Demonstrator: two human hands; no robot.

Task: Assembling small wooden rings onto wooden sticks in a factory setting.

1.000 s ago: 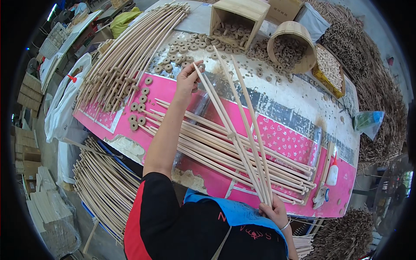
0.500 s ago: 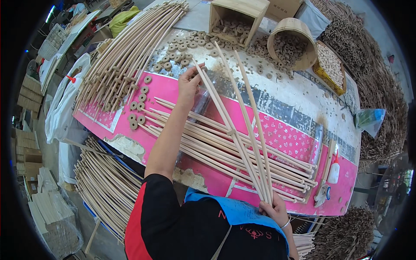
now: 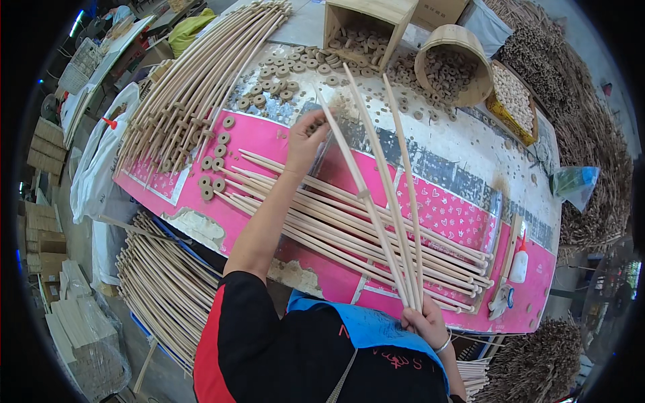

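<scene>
My right hand [image 3: 427, 324] is closed around the near ends of a few long wooden rods [image 3: 384, 168], which fan out up and away over the table. A small light collar [image 3: 363, 194] sits partway along the leftmost of them. My left hand [image 3: 308, 140] is beside the far part of that leftmost rod, fingers pinched together. Something small and dark shows at its fingertips, too hidden to name. Below the held rods, a row of similar rods with knobbed ends [image 3: 376, 232] lies on the pink table cover [image 3: 349, 168].
Brown wooden rings [image 3: 207, 193] lie left of the row. More spill from a wooden box [image 3: 368, 23] and a tipped wooden tub [image 3: 451, 67]. Rods with rings [image 3: 188, 101] are piled at far left. A glue bottle [image 3: 518, 265] stands right, near a yellow box of pale pieces [image 3: 514, 101].
The far ends of the held rods have swung right. My left hand has moved slightly right and nearer, and now sits beside the leftmost rod's tip rather than at it.
</scene>
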